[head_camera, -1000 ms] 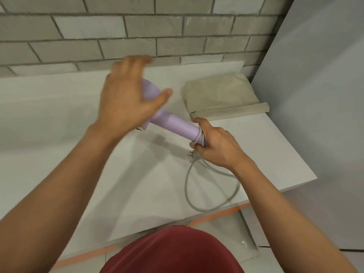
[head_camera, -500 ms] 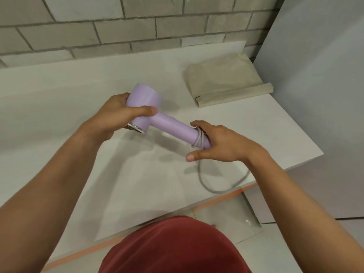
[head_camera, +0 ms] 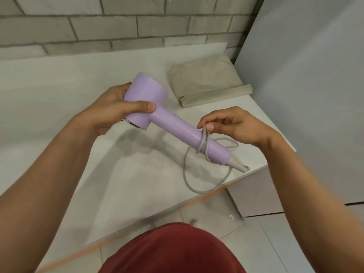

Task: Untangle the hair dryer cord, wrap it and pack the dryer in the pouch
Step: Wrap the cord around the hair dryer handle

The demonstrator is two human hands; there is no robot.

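My red shirt (head_camera: 173, 251) fills the bottom edge of the frame above the pale floor tiles (head_camera: 275, 243), with both bare forearms reaching forward over a white table (head_camera: 69, 164). A loose loop of the grey cord (head_camera: 202, 142) hangs at the table's near right edge, running from the grey collar at the base of the lilac hair dryer (head_camera: 177, 128). The dryer is held in the air above the table, tilted, its handle slanting down toward my right and its head up toward my left. The cord crosses the lower part of the handle in two turns. Just above those turns, my right hand (head_camera: 234, 125) pinches one strand of the cord between thumb and forefinger, the other fingers curled in behind. Farther out, my left hand (head_camera: 116, 109) grips the dryer's head, fingers round its back and thumb laid across the front where head meets handle. Beyond the dryer, the beige fabric pouch (head_camera: 206, 81) lies flat on the table's far right corner, well apart from both hands. A grey brick wall (head_camera: 118, 26) backs the table, and a plain grey panel (head_camera: 305, 85) stands to its right.
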